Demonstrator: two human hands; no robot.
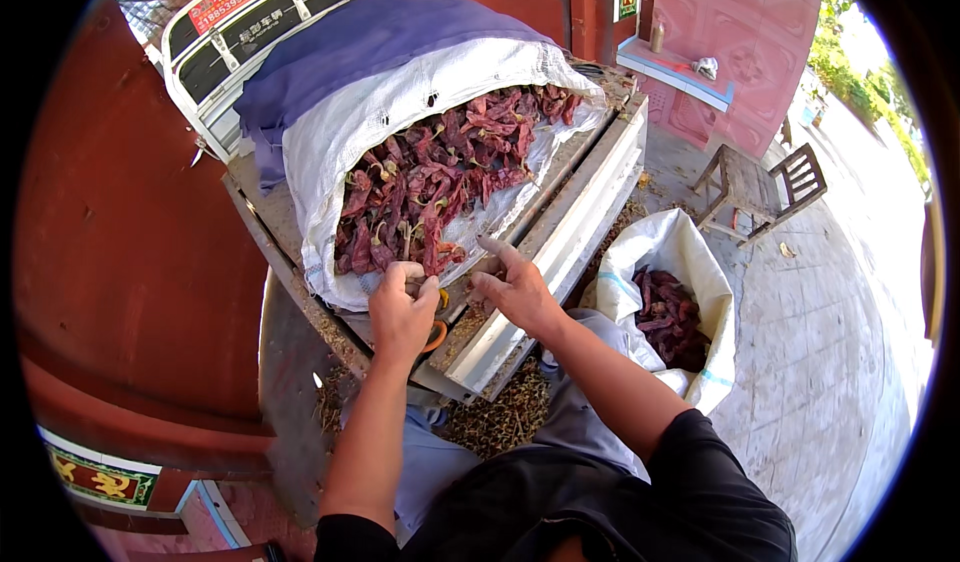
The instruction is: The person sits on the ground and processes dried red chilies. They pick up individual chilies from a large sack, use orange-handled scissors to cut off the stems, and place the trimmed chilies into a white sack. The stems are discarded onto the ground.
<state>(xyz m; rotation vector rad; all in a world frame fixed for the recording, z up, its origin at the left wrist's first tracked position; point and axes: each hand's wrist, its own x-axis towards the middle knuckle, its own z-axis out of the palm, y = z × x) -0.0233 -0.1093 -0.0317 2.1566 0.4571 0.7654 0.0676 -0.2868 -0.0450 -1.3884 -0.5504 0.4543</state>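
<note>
A white woven sack [337,157] lies on its side with its mouth toward me, full of dried red chili peppers [442,164]. At the lower lip of the sack, my left hand [401,311] has its thumb and forefinger pinched at the lower end of a dried chili [431,243]; the fingers partly hide the grip. To its right, my right hand [517,288] hovers over the edge of the cart bed with forefinger and thumb apart, and no chili shows in it. Between my hands and just below, an orange handle loop [436,335] lies partly hidden behind my left wrist.
Purple cloth [390,26] covers the sack's back on the cart bed [270,209]. An upright white sack [712,277] holding dried chilies stands right of my leg. Plant scraps [506,412] litter the ground below. A small wooden chair [754,187] stands farther right.
</note>
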